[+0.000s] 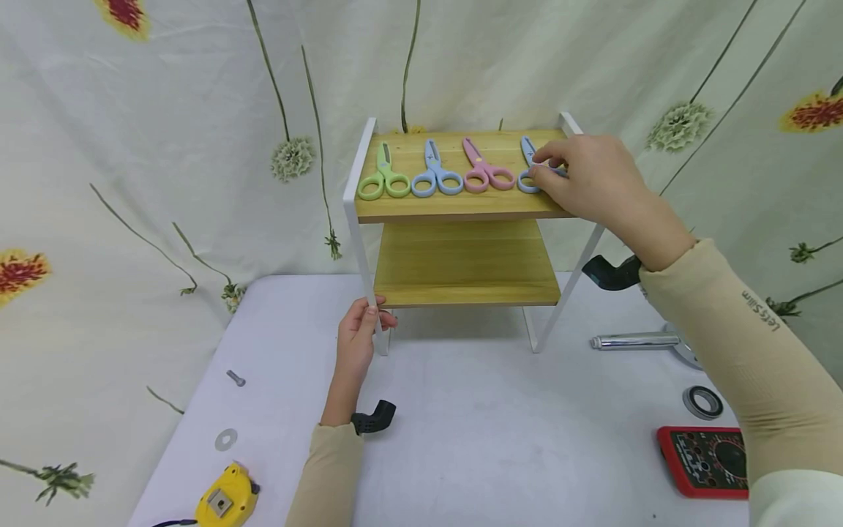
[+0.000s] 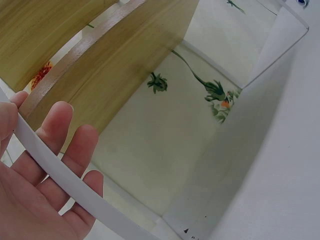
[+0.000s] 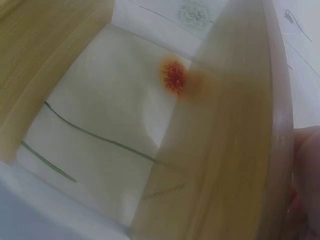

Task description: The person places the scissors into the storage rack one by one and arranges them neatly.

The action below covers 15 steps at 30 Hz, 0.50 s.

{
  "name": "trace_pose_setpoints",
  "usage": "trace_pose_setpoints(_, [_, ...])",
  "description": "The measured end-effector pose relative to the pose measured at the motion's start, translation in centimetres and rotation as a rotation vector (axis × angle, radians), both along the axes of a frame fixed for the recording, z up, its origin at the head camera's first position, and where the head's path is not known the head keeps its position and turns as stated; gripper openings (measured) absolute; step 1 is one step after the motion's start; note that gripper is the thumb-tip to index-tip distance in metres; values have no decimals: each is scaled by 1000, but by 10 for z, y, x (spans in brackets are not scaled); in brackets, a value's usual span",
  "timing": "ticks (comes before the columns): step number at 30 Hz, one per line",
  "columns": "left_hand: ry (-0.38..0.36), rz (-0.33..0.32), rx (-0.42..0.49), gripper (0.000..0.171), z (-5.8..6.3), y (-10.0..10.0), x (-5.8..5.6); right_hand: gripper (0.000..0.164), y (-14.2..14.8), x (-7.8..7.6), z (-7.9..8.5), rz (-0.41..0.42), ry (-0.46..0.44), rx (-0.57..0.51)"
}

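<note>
A two-tier wooden shelf with a white metal frame stands on the table. On its top board lie green scissors, light blue scissors and pink scissors in a row, blades to the back. At the row's right end, my right hand pinches a second pair of blue scissors by the handles, which it partly covers. My left hand grips the white left leg of the frame beside the lower board, thumb on one side and fingers on the other.
A yellow tape measure, a washer and a bolt lie at left. On the right are a red multimeter, a black ring and a chrome tube. Flowered cloth hangs behind.
</note>
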State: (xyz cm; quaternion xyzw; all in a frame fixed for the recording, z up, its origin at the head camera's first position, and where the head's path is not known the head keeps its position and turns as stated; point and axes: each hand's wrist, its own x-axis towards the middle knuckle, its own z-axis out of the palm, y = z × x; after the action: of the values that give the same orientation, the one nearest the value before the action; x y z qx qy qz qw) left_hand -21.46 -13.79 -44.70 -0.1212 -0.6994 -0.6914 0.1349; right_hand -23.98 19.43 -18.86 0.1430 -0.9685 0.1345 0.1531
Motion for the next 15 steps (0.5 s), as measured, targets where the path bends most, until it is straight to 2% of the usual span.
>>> trace_pose_setpoints(3, [5, -5, 4, 30, 0, 1, 0, 40, 2, 2, -1, -2, 10, -64])
trace_pose_setpoints(7, [0, -7, 13, 28, 1, -1, -3, 37, 2, 6, -4, 17, 92, -154])
trace_pose_setpoints(12, [-91, -17, 59, 21, 2, -5, -4, 39, 9, 13, -15, 83, 221, -275])
trace_pose_setpoints(15, [-130, -14, 47, 23, 5, -8, -3, 44, 17, 18, -28, 116, 296, -334])
